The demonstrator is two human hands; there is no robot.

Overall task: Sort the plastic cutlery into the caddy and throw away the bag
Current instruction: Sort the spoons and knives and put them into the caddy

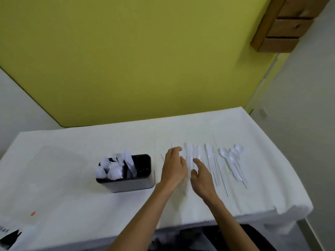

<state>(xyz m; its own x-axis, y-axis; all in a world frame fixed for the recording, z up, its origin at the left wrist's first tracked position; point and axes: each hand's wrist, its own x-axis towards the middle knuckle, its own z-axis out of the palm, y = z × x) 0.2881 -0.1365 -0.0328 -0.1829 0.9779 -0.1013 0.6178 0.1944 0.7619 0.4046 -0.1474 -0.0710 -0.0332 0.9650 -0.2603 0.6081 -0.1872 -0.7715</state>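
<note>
A dark caddy (126,183) stands on the white table, its left compartments stuffed with white plastic cutlery (114,167) and its right compartment looking dark. To its right, loose white plastic knives (208,154) and spoons (230,160) lie in a row on the cloth. My left hand (174,165) hovers over the left end of that row, fingers apart. Just beside it, my right hand (201,176) is spread over the knives, thumb apart. Neither hand visibly holds anything. The printed plastic bag (10,234) lies at the table's near left corner.
A white cloth covers the table (63,178); its right edge drops off near the spoons. A yellow-green wall panel (136,60) stands behind. A wooden shelf unit (282,24) hangs at the upper right. A small red spot (33,213) marks the cloth at left.
</note>
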